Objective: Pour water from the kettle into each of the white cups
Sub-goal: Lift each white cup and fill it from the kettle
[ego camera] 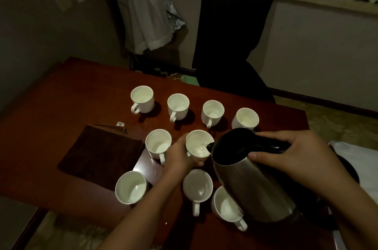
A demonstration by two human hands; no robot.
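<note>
The brushed-steel kettle (pixel 251 180), a tapering cylinder with a black lid and handle, was tilted over the red-brown desk (pixel 61 106), its dark spout over the rim of the middle white cup (pixel 199 143), where water was splashing. The right hand (pixel 296 153) had its fingers wrapped around the black handle, while the left hand (pixel 180 157) curled its fingers around that cup. Eight more glossy white handled cups stood around it, and a folded dark brown cloth (pixel 100 151) lay just left.
</note>
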